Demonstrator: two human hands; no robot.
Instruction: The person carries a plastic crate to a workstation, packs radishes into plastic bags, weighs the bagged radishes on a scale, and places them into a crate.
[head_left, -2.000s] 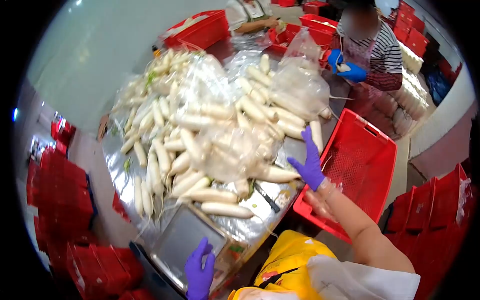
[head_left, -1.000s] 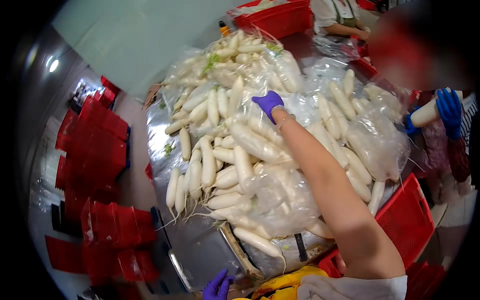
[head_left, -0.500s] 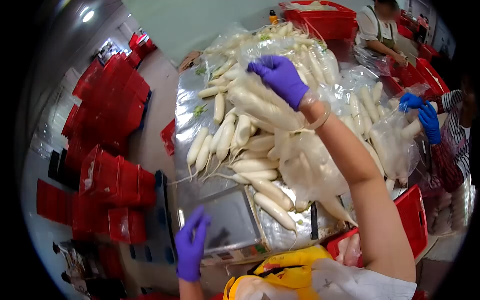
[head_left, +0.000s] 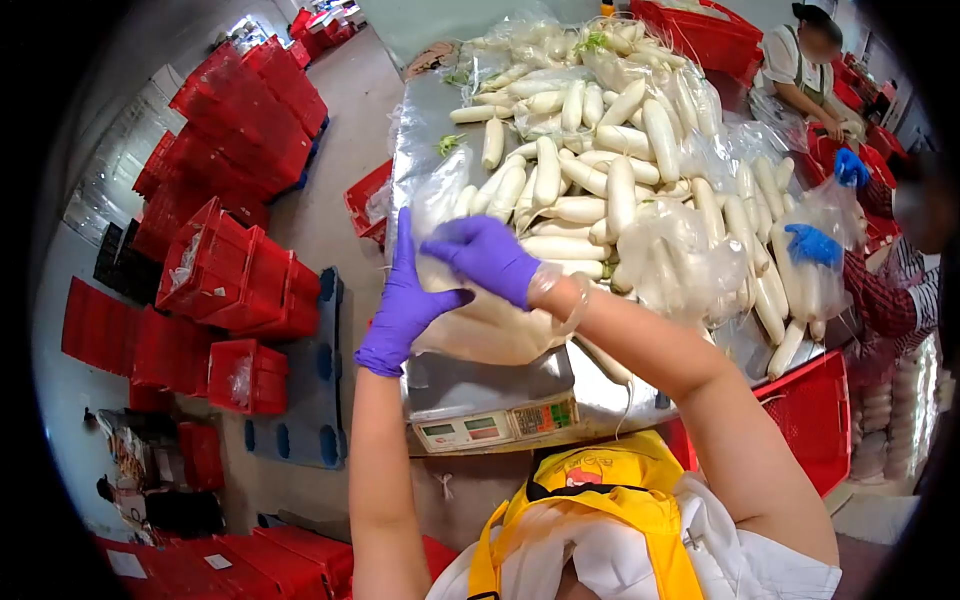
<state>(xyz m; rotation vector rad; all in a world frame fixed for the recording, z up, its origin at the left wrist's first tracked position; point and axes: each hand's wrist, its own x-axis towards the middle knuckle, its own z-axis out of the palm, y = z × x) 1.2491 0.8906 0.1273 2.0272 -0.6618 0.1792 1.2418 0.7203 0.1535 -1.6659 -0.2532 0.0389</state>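
A clear plastic bag of white radishes (head_left: 490, 328) lies low over the metal pan of a digital scale (head_left: 500, 428). My right hand (head_left: 488, 258), in a purple glove, is closed on the gathered upper part of the bag. Against the bag's left side is my left hand (head_left: 412, 300), also gloved in purple, its thumb and forefinger spread apart. Just beyond both hands, loose white radishes (head_left: 620, 195) are heaped on the metal table (head_left: 415, 150). Another filled plastic bag (head_left: 680, 265) sits to the right of my right hand.
Red crates (head_left: 240, 270) are stacked on the left beside a blue pallet (head_left: 295, 440). At the right, a co-worker's blue-gloved hand (head_left: 815, 245) touches a bag of radishes. Another person (head_left: 800, 65) stands at the back right. A red crate (head_left: 805, 420) adjoins the table's right front.
My right hand has brought the bag of radishes down and toward me, from over the heap to the scale. My left hand has moved up and forward to the bag's side.
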